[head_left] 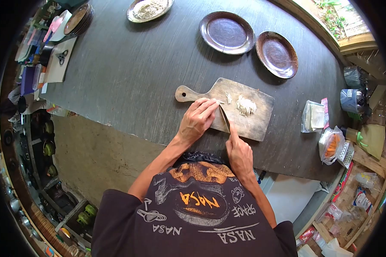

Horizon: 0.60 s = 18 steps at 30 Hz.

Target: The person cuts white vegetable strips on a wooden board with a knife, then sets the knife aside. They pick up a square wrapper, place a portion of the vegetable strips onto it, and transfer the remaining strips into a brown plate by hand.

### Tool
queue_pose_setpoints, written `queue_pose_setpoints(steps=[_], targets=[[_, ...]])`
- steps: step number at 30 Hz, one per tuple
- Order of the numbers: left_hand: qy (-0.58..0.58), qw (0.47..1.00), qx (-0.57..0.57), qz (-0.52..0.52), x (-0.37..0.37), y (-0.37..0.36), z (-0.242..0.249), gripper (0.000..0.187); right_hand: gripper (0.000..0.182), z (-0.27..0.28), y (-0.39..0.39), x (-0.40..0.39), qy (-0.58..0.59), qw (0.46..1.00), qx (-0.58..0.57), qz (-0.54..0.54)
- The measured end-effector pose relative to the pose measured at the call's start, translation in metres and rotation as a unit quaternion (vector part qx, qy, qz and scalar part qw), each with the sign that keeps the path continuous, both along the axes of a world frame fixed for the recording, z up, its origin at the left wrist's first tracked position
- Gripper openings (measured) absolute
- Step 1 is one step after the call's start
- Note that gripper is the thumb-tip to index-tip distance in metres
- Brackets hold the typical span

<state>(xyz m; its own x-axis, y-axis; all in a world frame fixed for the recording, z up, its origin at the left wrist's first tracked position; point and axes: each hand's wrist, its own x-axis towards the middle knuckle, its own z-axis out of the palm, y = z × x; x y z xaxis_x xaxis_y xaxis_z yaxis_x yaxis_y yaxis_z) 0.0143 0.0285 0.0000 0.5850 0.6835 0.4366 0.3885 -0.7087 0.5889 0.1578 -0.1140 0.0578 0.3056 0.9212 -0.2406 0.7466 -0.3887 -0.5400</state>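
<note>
A wooden cutting board [256, 126] with a handle lies on the dark table in front of me. My right hand [240, 154] is wrapped round the handle of a knife [224, 116], whose blade points away from me over the board. Close by the blade tip, my left hand [197, 116] has its fingers bent together, pressing a small pale piece [220, 102] against the board. Right of the blade sits a small heap of thin white shreds [245, 105]. A few loose strips [228, 97] lie between that heap and my left fingertips.
Two brown plates [227, 33] [277, 55] stand beyond the board, and a plate of pale shreds [149, 9] is at the far edge. Scissors [62, 57] and stacked plates [78, 20] are at left. A bag of carrots [331, 145] and a plastic packet [314, 116] are at right.
</note>
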Motion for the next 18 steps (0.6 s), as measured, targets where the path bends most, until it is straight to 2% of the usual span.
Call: queue_pose_setpoints(steps=[2, 9, 13, 18], targets=[[0.001, 1.000, -0.002, -0.004, -0.001, -0.002, -0.001, 0.034, 0.067, -0.010, -0.005, 0.002, -0.003, 0.999, 0.029, 0.017], [-0.016, 1.000, -0.010, 0.003, 0.000, -0.001, 0.000, 0.031, 0.065, -0.015, 0.002, 0.003, 0.013, 0.998, 0.051, 0.024], [-0.009, 1.000, -0.001, -0.004, -0.001, 0.000, 0.000, 0.036, 0.067, -0.008, 0.006, 0.000, -0.001, 0.999, 0.028, 0.020], [-0.011, 1.000, -0.019, 0.003, -0.002, -0.004, 0.001, 0.032, 0.067, -0.001, 0.006, -0.002, -0.025, 1.000, -0.006, 0.008]])
